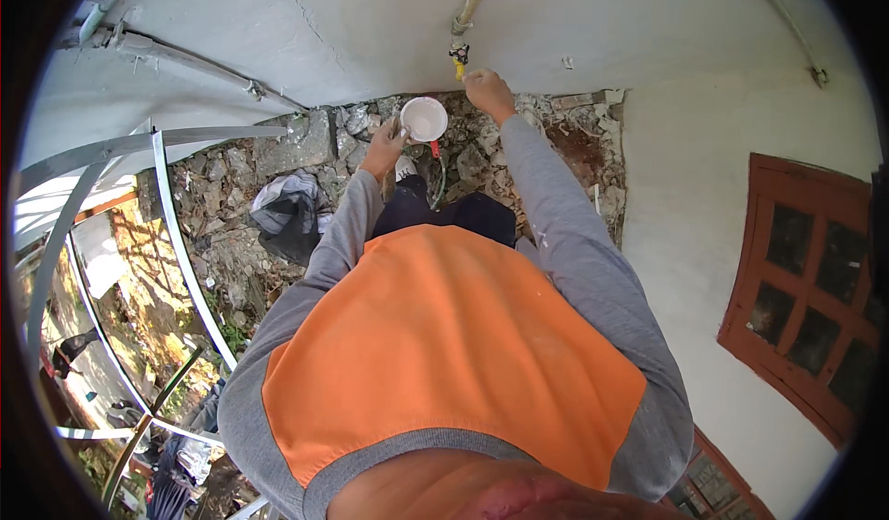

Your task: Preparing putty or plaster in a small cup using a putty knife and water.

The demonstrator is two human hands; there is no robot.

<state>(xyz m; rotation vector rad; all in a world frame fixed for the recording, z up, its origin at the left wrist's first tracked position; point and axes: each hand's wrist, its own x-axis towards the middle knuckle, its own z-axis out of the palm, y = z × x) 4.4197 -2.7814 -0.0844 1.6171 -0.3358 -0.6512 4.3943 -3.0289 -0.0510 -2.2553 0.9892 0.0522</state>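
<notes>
On the left, a crumpled grey-and-black cloth bundle (289, 214) lies on rubble. Right of it, the left hand (384, 147) grips a small white round container (424, 119) by its left side, near the far wall. Farther right, the right hand (488, 92) is curled just beside a yellow fitting (459, 70) below a cream pipe (476, 0); whether it holds anything, I cannot tell.

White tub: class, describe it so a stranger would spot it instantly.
Find the pale wall with rubble along its foot. There, the left hand holds a white tub. Its smooth round rim sets it apart from the jagged rubble.
</notes>
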